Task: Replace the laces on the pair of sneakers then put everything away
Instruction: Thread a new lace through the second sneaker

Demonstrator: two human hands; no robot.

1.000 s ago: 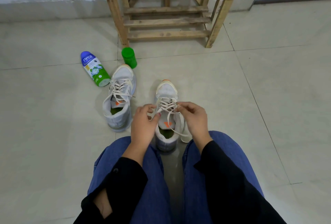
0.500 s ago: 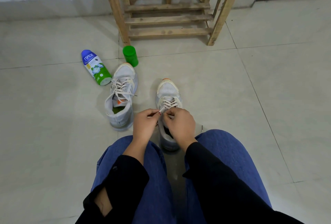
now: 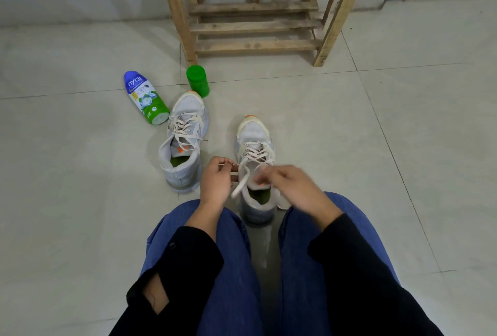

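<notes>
Pale floor tiles (image 3: 80, 201) carry the laced sneaker (image 3: 185, 131) near the wooden rack (image 3: 255, 26) and the second sneaker (image 3: 254, 131) between the knees for easy reach, where the left hand (image 3: 216, 182) pinches its lace end (image 3: 232, 165) taut, seemingly for threading, while the right hand (image 3: 293, 188) is too blurred to tell its grip.

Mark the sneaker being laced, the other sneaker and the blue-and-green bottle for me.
sneaker being laced (image 3: 254, 131): head view, on its grey toe box.
other sneaker (image 3: 182, 175): head view, on its heel.
blue-and-green bottle (image 3: 145, 99): head view, on the label at mid-body.
</notes>
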